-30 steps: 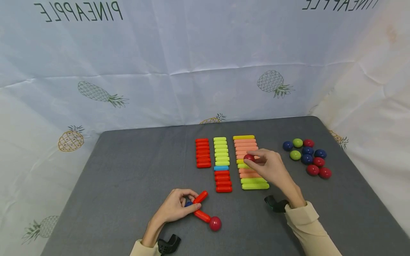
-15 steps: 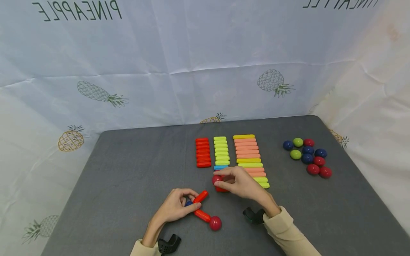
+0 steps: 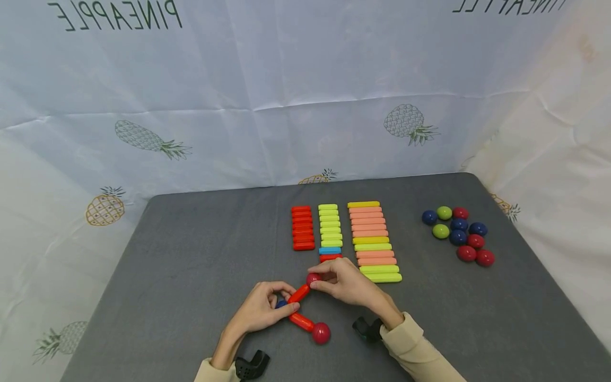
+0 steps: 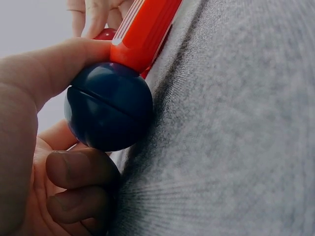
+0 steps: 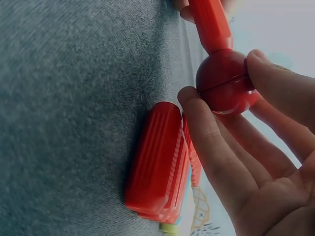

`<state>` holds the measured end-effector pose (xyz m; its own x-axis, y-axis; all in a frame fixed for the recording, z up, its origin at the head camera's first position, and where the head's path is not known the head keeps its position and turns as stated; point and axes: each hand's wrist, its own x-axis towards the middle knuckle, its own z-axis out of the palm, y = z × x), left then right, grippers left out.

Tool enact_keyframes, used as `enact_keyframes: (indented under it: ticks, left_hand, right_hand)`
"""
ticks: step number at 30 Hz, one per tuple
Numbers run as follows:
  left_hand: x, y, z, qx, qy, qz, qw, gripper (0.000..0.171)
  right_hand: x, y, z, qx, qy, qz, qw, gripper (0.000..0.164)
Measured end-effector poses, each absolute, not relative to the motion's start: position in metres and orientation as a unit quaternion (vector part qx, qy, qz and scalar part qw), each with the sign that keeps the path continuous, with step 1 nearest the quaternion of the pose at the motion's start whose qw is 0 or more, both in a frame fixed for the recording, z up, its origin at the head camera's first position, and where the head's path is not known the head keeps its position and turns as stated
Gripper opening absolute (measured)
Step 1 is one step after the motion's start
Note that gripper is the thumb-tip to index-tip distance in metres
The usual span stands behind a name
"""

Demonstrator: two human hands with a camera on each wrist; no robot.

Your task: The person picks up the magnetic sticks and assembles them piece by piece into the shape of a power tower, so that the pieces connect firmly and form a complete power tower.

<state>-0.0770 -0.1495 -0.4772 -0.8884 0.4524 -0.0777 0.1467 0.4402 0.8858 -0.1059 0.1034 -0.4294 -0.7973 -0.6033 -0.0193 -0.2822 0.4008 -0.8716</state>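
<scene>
Near the front of the grey table, my left hand (image 3: pixel 260 309) grips a dark blue ball (image 4: pixel 109 110) where two red rods meet in a V. The lower red rod (image 3: pixel 302 321) ends in a red ball (image 3: pixel 321 333). My right hand (image 3: pixel 350 284) pinches another red ball (image 5: pixel 224 81) between thumb and fingers, right at the free end of the upper red rod (image 3: pixel 299 293). In the right wrist view this ball meets the rod's tip. Fingers hide much of the blue ball in the head view.
Behind the hands lie a column of red rods (image 3: pixel 303 228), a column of lime, blue and red rods (image 3: pixel 330 223), and a longer column of yellow, salmon and lime rods (image 3: pixel 369 222). Several loose blue, green and red balls (image 3: pixel 458 237) sit at the right.
My right hand has carried the red ball leftward and toward me, from over the salmon rods to the tip of the upper red rod. The left hand has stayed in place.
</scene>
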Motion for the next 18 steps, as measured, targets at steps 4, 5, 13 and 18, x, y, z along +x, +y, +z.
enact_keyframes:
  ticks: [4,5,13,18]
  left_hand:
    - [-0.077,-0.149,-0.477,0.18,0.833,0.5,0.152,0.019]
    - [-0.077,-0.149,-0.477,0.18,0.833,0.501,0.152,0.019]
    - [-0.078,-0.149,-0.476,0.191,0.827,0.504,0.161,0.027]
    - [-0.079,-0.149,-0.475,0.183,0.825,0.508,0.167,0.047]
  right_hand:
    - [-0.106,0.101,-0.431,-0.272,0.819,-0.477,0.166,0.038]
    - [-0.106,0.101,-0.431,-0.273,0.819,-0.477,0.167,0.038]
    - [-0.107,0.095,-0.435,-0.269,0.81,-0.492,0.172,0.039]
    - [-0.106,0.088,-0.436,-0.272,0.795,-0.509,0.186,0.041]
